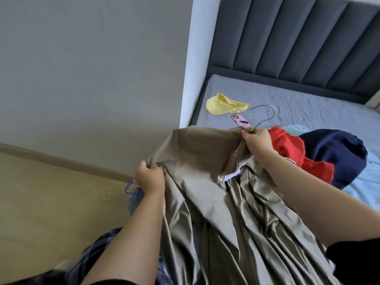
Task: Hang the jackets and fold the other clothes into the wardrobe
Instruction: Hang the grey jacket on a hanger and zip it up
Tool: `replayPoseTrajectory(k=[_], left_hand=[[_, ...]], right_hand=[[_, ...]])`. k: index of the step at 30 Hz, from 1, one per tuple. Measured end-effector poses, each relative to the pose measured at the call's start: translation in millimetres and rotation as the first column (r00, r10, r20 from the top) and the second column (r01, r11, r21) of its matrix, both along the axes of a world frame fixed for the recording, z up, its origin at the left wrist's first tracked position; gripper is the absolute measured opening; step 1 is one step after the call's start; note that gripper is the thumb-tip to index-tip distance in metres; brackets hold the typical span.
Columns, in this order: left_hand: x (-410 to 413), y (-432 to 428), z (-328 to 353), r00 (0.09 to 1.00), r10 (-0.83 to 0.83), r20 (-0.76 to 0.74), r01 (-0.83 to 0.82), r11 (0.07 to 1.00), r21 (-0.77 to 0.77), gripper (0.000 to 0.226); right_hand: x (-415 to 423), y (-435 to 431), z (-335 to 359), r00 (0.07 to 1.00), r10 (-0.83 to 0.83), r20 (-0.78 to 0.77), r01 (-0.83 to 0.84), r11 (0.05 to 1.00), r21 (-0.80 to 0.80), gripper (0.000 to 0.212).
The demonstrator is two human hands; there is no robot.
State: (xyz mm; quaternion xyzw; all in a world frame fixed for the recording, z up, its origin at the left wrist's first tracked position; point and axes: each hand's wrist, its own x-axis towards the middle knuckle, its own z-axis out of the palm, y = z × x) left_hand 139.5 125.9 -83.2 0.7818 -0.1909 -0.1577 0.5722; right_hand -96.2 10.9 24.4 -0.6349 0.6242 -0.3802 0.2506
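Beside the bed's [298,103] near edge, a khaki jacket [205,192] is held up, its shoulder gripped by the left hand [149,175]. Its collar and a grey hanger [265,117] are pinched together by the right hand [257,140]. Red and navy clothes [320,155] are piled at the bed's near edge.

You stand at the near left corner of the bed [308,103], and the jacket [216,182] hangs in front of you between your two hands. Your left hand [149,176] grips it left of the bed, over the floor [51,192]. Your right hand [258,140] pinches its collar and the hanger [265,114] above the bed's edge. On the bed, the cap [222,104] lies behind the jacket, the phone [240,120] just beside the cap, and a pile of clothes [329,157] to the right of the jacket. The headboard [298,38] stands behind the bed.
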Motion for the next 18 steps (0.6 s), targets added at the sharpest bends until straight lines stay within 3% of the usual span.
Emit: replayPoseTrajectory(k=[2,4,6,7,9,10,11,12,13,14,16,18], left_hand=[[5.4,1.2,17.5,0.99,0.108,0.086,-0.081,0.96,-0.267,0.016],[2.8,5.0,25.5,0.982,0.071,0.174,-0.016,0.954,-0.298,0.016],[-3.9,9.1,27.6,0.974,-0.1,0.205,0.124,0.987,-0.106,0.02],[-5.2,9.1,25.1,0.943,-0.249,0.219,0.236,0.968,0.083,0.024],[-5.0,10.8,20.2,0.828,-0.542,0.142,0.418,0.766,0.488,0.015],[-5.3,12.5,19.3,0.8,-0.588,0.121,0.416,0.688,0.595,0.015],[-5.6,14.8,20.3,0.79,-0.591,0.165,0.387,0.688,0.614,0.021],[-7.5,17.6,23.4,0.792,-0.55,0.264,0.361,0.771,0.524,0.03],[-9.4,19.6,25.4,0.788,-0.472,0.395,0.346,0.87,0.35,0.041],[-12.0,18.5,26.5,0.743,-0.402,0.535,0.379,0.912,0.158,0.048],[-18.3,17.2,29.4,0.607,-0.401,0.687,0.523,0.852,0.035,0.046],[-29.3,18.7,27.3,0.504,-0.568,0.65,0.645,0.749,0.154,0.025]], right_hand=[[-7.2,1.8,-0.4,0.998,-0.012,-0.061,0.011,1.0,-0.021,0.021],[-13.1,4.1,0.5,0.996,-0.027,-0.089,0.022,0.998,-0.051,0.02],[-15.5,6.3,4.2,0.998,-0.037,-0.051,0.033,0.997,-0.069,0.019],[-15.8,7.3,6.8,0.999,-0.047,0.005,0.048,0.996,-0.07,0.021],[-15.7,9.8,11.4,0.989,-0.076,0.13,0.084,0.995,-0.059,0.031],[-15.4,11.7,13.6,0.982,-0.086,0.166,0.096,0.994,-0.051,0.035],[-14.9,13.8,15.4,0.98,-0.088,0.179,0.098,0.994,-0.048,0.036],[-14.0,15.7,16.2,0.983,-0.084,0.162,0.093,0.995,-0.047,0.034],[-12.7,17.3,16.0,0.989,-0.069,0.128,0.076,0.996,-0.048,0.03],[-10.5,18.8,15.8,0.995,-0.049,0.092,0.054,0.997,-0.048,0.026],[-3.3,21.0,14.2,0.999,-0.011,0.033,0.013,0.998,-0.062,0.027],[7.4,25.0,10.9,0.999,0.039,-0.025,-0.041,0.996,-0.08,0.035]])
